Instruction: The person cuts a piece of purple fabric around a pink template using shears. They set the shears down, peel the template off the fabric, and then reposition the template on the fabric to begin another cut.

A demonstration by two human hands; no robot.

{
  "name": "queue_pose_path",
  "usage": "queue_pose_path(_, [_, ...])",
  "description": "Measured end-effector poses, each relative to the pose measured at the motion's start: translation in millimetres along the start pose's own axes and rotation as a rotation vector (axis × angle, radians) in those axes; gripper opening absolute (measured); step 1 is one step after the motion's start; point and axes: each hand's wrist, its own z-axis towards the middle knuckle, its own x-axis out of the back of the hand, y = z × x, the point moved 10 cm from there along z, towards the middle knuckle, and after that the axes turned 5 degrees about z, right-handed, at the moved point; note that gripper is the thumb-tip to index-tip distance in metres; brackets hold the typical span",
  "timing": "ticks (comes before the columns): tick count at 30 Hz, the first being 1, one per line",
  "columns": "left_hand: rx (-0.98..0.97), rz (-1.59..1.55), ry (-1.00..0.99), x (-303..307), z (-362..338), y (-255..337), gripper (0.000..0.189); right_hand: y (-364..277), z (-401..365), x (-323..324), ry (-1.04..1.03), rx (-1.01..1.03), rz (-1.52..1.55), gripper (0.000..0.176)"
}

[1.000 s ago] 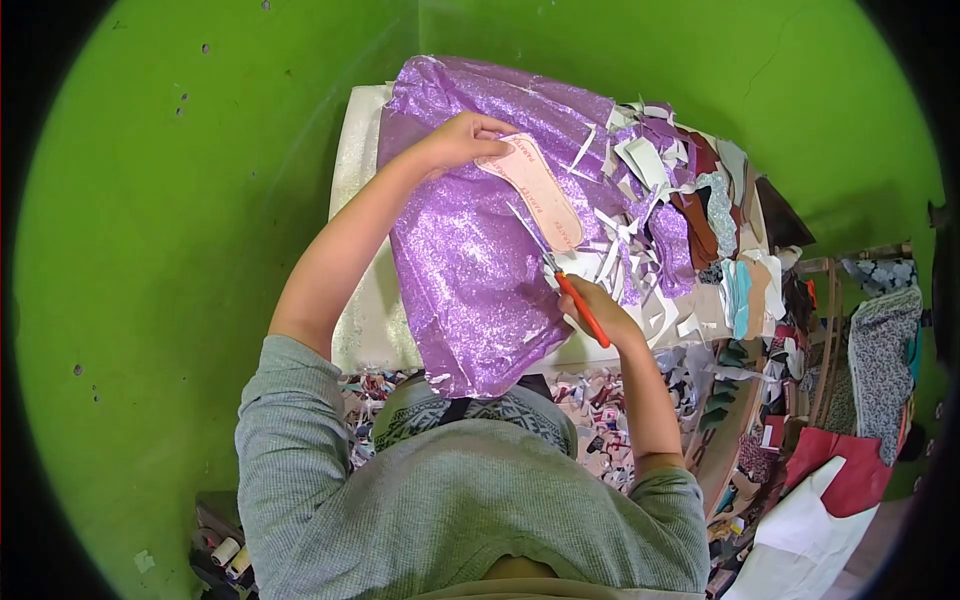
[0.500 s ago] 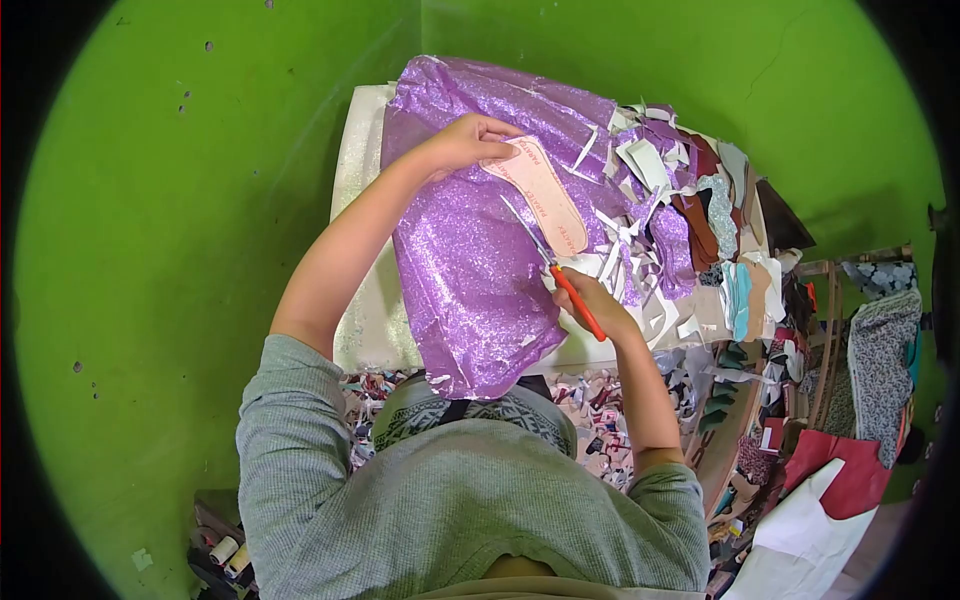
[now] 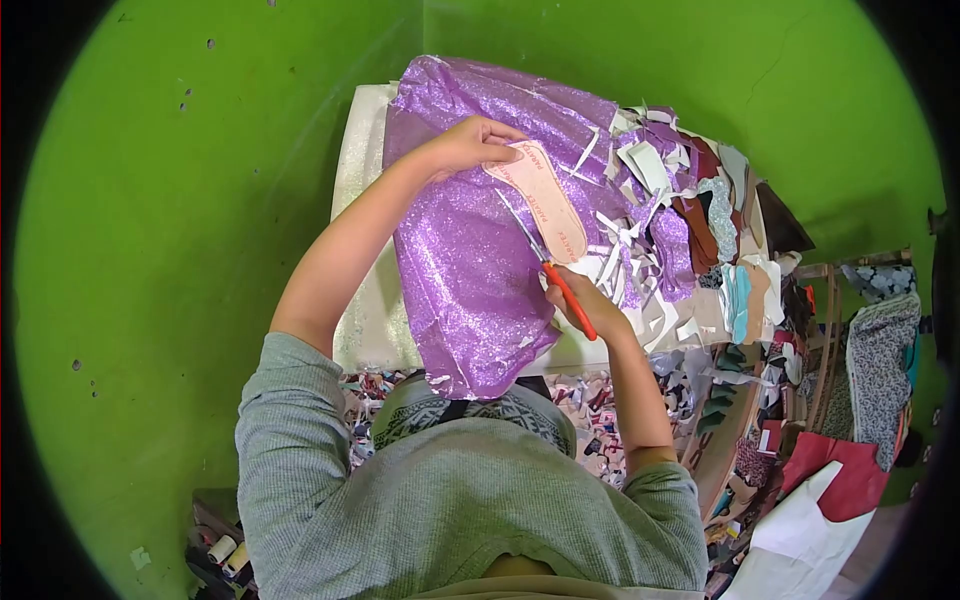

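Note:
My left hand (image 3: 480,145) is closed on the upper left end of a pale shoe insole (image 3: 548,205) printed with red lettering, thumb on top. The insole lies against a sheet of purple glitter fabric (image 3: 460,260), which drapes over the table toward my lap. My right hand (image 3: 590,303) is wrapped round the orange handles of a pair of scissors (image 3: 570,298). Their blades point up and to the left, over the purple fabric beside the insole's lower left edge. How far the blades are parted is hard to make out.
White and purple offcuts (image 3: 625,245) lie right of the insole. Stacked cut pieces (image 3: 735,300) in turquoise, brown and tan sit at the table's right side. Many scraps (image 3: 600,420) cover the floor below. A rack with patterned fabric (image 3: 882,365) stands at right, green walls (image 3: 200,250) behind.
My right hand and the scissors have shifted slightly left and up along the insole's side. The insole has moved down a little; my left hand keeps its hold.

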Motion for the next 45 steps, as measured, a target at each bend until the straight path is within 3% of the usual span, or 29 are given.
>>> queue_pose_path(8, [0.003, 0.005, 0.017, 1.9, -6.2, -1.3, 0.038, -1.8, -0.3, -3.0, 0.005, -0.049, 0.011, 0.034])
queue_pose_path(11, [0.005, -0.002, 0.013, 1.2, -4.5, -4.2, 0.039, 4.6, 7.8, -1.6, 0.06, -0.06, -0.168, 0.03])
queue_pose_path(14, [0.007, 0.002, -0.004, 0.1, -4.6, -2.9, 0.039, -7.4, 6.4, -7.5, 0.001, -0.111, -0.117, 0.029])
queue_pose_path(17, [0.001, -0.013, -0.008, 1.1, -5.0, -2.6, 0.039, -17.0, 4.7, -2.6, 0.077, -0.041, 0.064, 0.03])
queue_pose_path(23, [0.016, -0.05, 0.0, -0.4, -4.3, -8.0, 0.037, -9.9, 9.4, -0.3, 0.071, -0.077, -0.1, 0.026])
queue_pose_path(25, [0.013, -0.058, -0.004, -3.6, -6.5, -2.7, 0.036, -25.4, 11.9, 3.9, 0.192, 0.159, -0.096, 0.021])
queue_pose_path(32, [0.014, 0.009, -0.014, -3.1, -8.5, 5.7, 0.038, -35.3, 9.5, 4.3, 0.082, 0.054, -0.01, 0.018])
queue_pose_path(37, [0.009, -0.079, -0.016, -1.4, -5.7, 4.5, 0.038, -56.4, 5.4, 17.5, 0.229, 0.264, 0.004, 0.032])
queue_pose_path(40, [0.004, -0.075, -0.035, -6.3, -6.5, 8.2, 0.037, -54.1, 10.0, 12.7, 0.226, 0.283, -0.053, 0.038])
queue_pose_path(45, [0.009, -0.077, -0.045, -7.1, -3.3, 4.4, 0.036, -52.2, 17.0, 5.5, 0.142, 0.181, 0.028, 0.029])
